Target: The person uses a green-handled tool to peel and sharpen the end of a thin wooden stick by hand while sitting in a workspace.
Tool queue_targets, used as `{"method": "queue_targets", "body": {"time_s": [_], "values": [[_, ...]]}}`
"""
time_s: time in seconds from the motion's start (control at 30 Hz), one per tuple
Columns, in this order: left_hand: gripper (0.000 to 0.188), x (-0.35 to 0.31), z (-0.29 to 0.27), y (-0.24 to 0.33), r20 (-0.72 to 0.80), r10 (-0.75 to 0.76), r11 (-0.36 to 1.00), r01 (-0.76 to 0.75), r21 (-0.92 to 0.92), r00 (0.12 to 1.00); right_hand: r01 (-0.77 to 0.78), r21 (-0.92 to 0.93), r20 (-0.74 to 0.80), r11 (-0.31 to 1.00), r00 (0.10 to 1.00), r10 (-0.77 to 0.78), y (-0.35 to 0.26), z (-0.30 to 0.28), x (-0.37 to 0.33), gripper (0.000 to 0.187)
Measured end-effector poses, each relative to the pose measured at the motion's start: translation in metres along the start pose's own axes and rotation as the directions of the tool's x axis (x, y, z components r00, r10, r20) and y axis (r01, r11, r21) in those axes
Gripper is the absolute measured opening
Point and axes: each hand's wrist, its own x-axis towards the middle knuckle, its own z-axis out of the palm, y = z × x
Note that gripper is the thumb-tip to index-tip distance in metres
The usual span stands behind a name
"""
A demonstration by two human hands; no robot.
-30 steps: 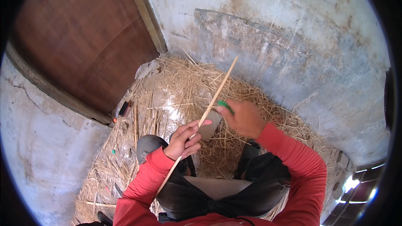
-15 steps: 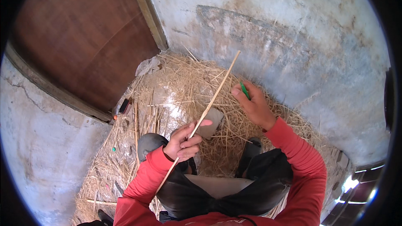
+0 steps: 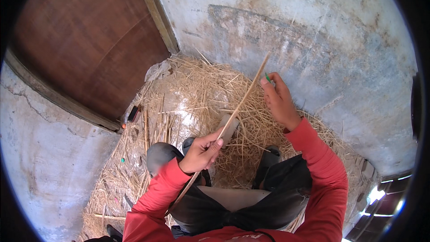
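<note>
My left hand is closed round a long, thin, pale wooden or bamboo strip. The strip slants from beside my left thigh up to the far right, its far end in front of the wall. My right hand is closed on a small green-handled tool, mostly hidden by the fingers; its kind cannot be made out. The green tool is close to the strip's upper part, on its right side. Below the strip, near my feet, a greyish block lies among the shavings.
Pale shavings and thin strips cover much of the floor. A brown door stands at the far left beside a stained wall. Near the door lie a dark object and a crumpled pale cloth or bag.
The strip's far end has swung to the right, and my left hand has turned round it. My right hand has moved up and slightly right with the green tool, nearer the strip's end.
</note>
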Motion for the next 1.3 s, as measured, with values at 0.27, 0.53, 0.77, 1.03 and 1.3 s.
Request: {"method": "queue_targets", "body": {"time_s": [0.27,0.53,0.77,1.03,1.3], "values": [[0.047,0.002,0.002,-0.016,-0.098,0.108,0.994,-0.104,0.044,0.989,0.154,-0.312,0.123,0.938,0.985,-0.121,-0.010,-0.019,-0.015,0.037],[0.048,0.007,0.004,-0.021,-0.017,0.162,0.972,-0.157,0.175,0.987,0.170,-0.634,-0.001,0.755,0.975,-0.220,-0.007,-0.022,-0.007,0.041],[0.047,0.006,0.007,-0.006,-0.107,0.095,0.992,-0.085,0.090,0.990,0.303,-0.554,0.158,0.776,0.953,-0.260,0.011,0.016,-0.026,0.040],[0.048,0.008,0.001,-0.009,-0.071,0.070,0.996,-0.074,-0.053,0.995,0.289,-0.391,0.212,0.874,0.952,-0.221,0.008,0.027,-0.035,0.042],[0.047,0.009,0.000,-0.007,-0.080,0.059,0.995,-0.065,-0.075,0.995,0.174,-0.254,0.283,0.951,0.954,-0.099,0.009,0.029,-0.034,0.043]]}}
